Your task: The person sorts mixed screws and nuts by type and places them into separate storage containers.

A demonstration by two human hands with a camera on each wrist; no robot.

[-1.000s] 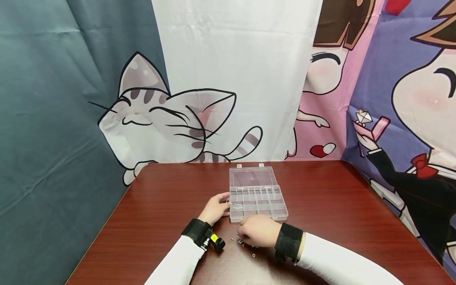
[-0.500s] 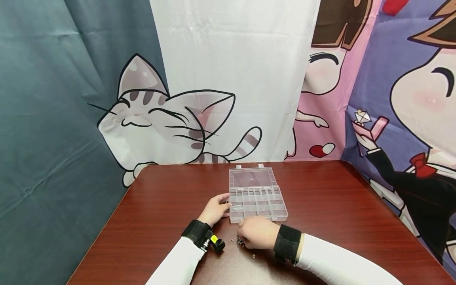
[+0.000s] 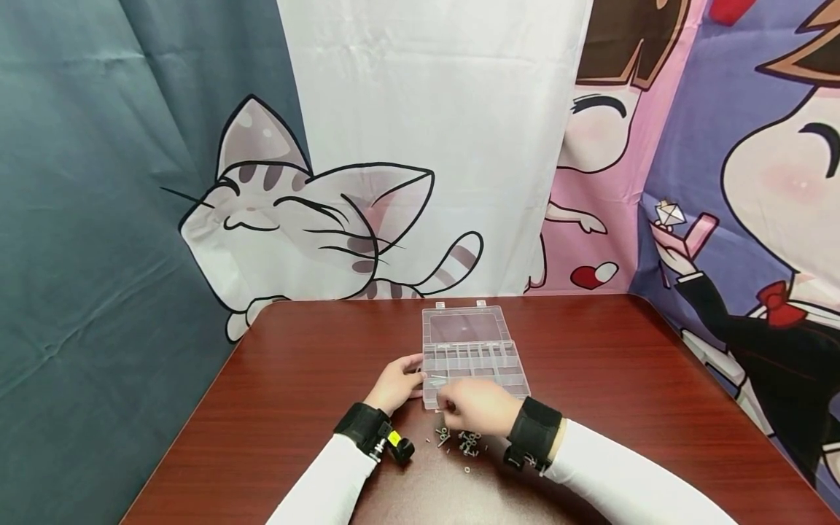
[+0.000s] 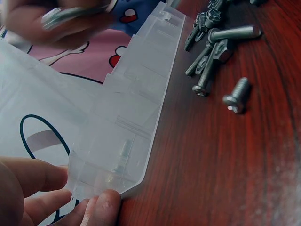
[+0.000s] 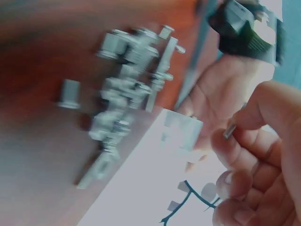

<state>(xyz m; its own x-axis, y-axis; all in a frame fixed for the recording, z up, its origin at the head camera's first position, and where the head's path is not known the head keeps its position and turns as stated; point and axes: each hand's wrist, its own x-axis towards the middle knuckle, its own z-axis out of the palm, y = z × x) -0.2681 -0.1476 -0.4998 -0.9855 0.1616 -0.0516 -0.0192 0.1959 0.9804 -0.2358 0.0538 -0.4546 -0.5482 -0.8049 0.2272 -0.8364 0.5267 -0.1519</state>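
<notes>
Lying on the red-brown wooden table (image 3: 302,379), a clear plastic compartment box (image 3: 474,361) has its transparent lid (image 3: 467,328) folded back toward twelve o'clock, two latches (image 3: 481,304) sticking out at the lid's far edge. Walls divide the tray into rows of small cells, with narrow ones toward the hinge. Pale, slender pieces (image 3: 437,380) lie in the column at the tray's nine o'clock side; from the left wrist, at least one threaded screw (image 4: 123,157) shows through the plastic near the end that the left hand (image 3: 396,384) grips. That hand sits at nine o'clock of the box, thumb and fingers round its edge. The right hand (image 3: 482,407) is at six o'clock, above the tray's near edge and hiding several cells; whether it touches the box cannot be told. Its thumb and forefinger pinch a small metal piece (image 5: 229,131), too blurred to identify surely, while the other fingers curl toward the palm. On the table, also toward six o'clock but nearer the person, lies a heap of screws and bolts (image 3: 469,442), with a smaller cluster (image 3: 442,436) just beside it at nine o'clock and a tiny ring-shaped piece (image 3: 467,469) apart at six. One short screw (image 4: 238,95) rests apart from the others, toward two o'clock in the left wrist's view. Both wrists wear black straps (image 3: 534,432).
</notes>
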